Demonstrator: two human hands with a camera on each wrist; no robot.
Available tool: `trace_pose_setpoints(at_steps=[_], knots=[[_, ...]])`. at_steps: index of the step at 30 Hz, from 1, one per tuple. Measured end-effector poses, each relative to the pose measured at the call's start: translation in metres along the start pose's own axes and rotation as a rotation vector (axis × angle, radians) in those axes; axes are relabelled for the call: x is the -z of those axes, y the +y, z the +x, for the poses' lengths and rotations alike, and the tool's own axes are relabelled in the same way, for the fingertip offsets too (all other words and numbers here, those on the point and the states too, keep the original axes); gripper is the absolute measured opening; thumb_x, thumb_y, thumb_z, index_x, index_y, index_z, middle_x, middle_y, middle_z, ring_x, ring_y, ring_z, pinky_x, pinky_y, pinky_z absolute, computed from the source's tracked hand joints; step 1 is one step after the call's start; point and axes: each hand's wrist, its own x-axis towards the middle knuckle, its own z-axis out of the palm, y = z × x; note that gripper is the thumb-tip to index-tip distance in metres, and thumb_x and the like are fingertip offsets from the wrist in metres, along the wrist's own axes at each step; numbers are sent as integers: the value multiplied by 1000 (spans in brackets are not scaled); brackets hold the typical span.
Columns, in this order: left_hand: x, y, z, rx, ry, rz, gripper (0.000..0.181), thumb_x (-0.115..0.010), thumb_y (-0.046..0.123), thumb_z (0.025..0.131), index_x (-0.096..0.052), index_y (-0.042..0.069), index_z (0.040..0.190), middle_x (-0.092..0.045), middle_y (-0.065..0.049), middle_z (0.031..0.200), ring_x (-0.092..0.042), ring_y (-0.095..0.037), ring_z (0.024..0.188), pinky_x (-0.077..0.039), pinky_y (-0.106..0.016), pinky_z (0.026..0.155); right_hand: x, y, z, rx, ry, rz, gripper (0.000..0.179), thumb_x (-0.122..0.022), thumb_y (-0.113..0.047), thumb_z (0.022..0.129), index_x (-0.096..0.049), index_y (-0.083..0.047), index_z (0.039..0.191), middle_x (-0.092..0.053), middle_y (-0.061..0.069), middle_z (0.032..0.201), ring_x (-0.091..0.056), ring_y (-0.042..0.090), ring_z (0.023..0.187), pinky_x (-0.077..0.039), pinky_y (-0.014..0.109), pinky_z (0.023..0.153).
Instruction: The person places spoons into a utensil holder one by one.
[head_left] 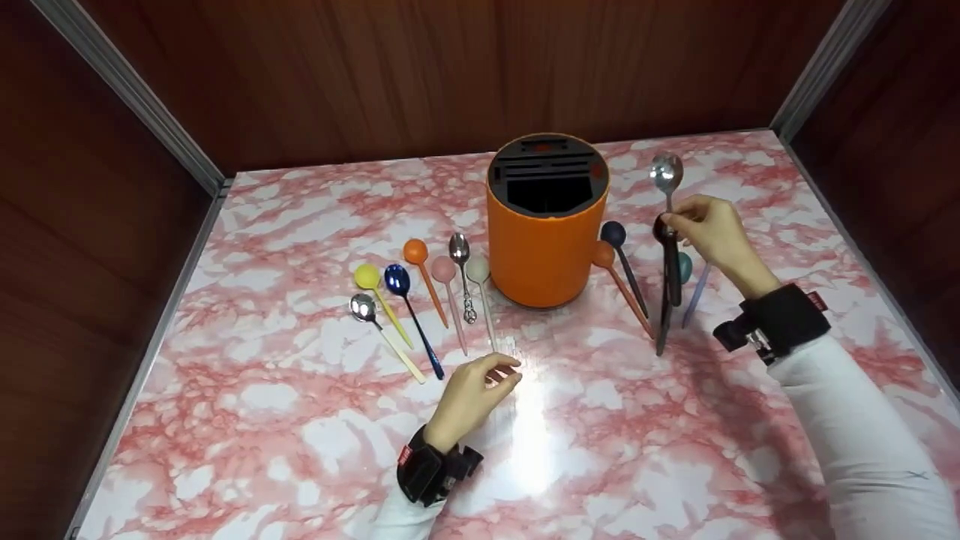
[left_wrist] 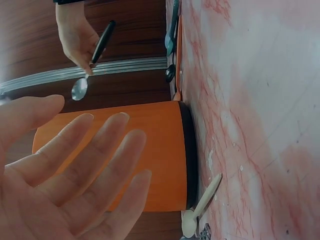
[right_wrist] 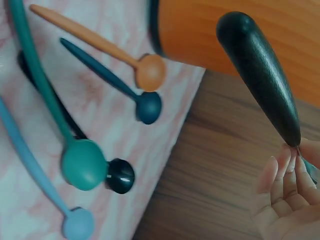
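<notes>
My right hand pinches a spoon with a shiny metal bowl and black handle, raised above the table's right side. Its bowl points up and the handle hangs down in the head view. Beneath it lie a green spoon, a black spoon and a light blue spoon. My left hand holds nothing, its fingers loosely bent, near the handle end of a cream spoon. Between the hands, farther back, stands an orange cylindrical utensil holder with a black slotted top.
Left of the holder lie several spoons, among them a yellow spoon, a glossy blue spoon and a pink spoon. Close by its right side are an orange spoon and a dark blue spoon. Wood-grain panels enclose the table.
</notes>
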Motion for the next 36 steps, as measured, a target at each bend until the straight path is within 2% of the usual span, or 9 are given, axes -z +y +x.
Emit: trace_pose_setpoints(at_steps=[4, 9, 15, 22, 28, 33, 36], knots=[[-1, 0, 0, -5, -1, -2, 18, -64, 10, 93, -68, -3, 104, -70, -11, 93, -66, -25, 84, -55, -40, 76, 3, -16, -1, 11, 0, -52, 24, -60, -6, 94, -60, 16, 103, -57, -17, 70, -53, -3, 59, -45, 10, 54], [-1, 0, 0, -7, -6, 0, 18, -64, 11, 93, -68, -3, 104, -70, -10, 92, -65, -24, 83, -55, -40, 76, 6, -32, -1, 38, 11, -67, 24, -61, -7, 94, -60, 14, 103, -56, -20, 71, -52, -2, 62, -43, 11, 56], [-1, 0, 0, -8, -9, -1, 17, -64, 10, 93, -68, -3, 104, -70, -10, 92, -65, -24, 84, -55, -39, 76, 8, -48, 0, 36, 33, 31, 10, -63, -9, 93, -64, 1, 94, -60, -17, 71, -54, 0, 61, -45, 11, 57], [-2, -1, 1, -8, -15, -6, 17, -64, 9, 93, -68, -3, 104, -70, -10, 94, -65, -24, 85, -55, -38, 76, 6, -62, 5, 76, 39, 91, 14, -62, -3, 93, -64, 10, 98, -61, -16, 70, -54, -1, 61, -47, 12, 58], [-2, -1, 1, -17, -10, 0, 16, -64, 8, 92, -68, -3, 103, -70, -11, 94, -66, -24, 84, -55, -36, 76, 5, -78, 8, 118, 36, 86, 8, -63, -3, 92, -66, 4, 96, -62, -19, 73, -55, -1, 63, -47, 12, 59], [-2, 0, 1, -31, -3, 18, 15, -65, 8, 92, -69, -2, 101, -70, -10, 93, -66, -22, 83, -55, -30, 74, 4, -92, 10, 147, 27, 101, 8, -64, -4, 91, -68, 3, 94, -64, -16, 74, -56, 1, 62, -47, 13, 59], [-3, 0, 1, -34, -7, 17, 15, -65, 8, 91, -68, -3, 101, -70, -11, 93, -66, -23, 83, -55, -31, 74, 3, -102, 12, 165, 24, 96, 6, -66, -5, 91, -70, -1, 92, -65, -14, 74, -56, 2, 62, -47, 13, 59]])
